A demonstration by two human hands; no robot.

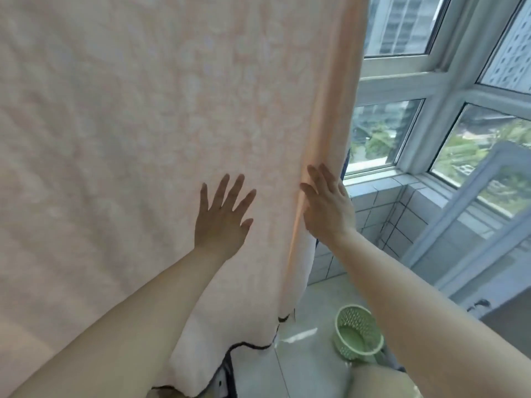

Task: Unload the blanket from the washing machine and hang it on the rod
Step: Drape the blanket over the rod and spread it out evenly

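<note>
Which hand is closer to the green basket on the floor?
The right hand. It rests on the blanket's side edge, above the green basket. The left hand presses flat on the blanket farther left.

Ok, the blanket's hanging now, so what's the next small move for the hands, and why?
Probably slide the right hand down the blanket along its right edge to flatten it. That edge is folded into a long vertical crease, while the left hand already lies flat with spread fingers on the smooth face beside it.
</note>
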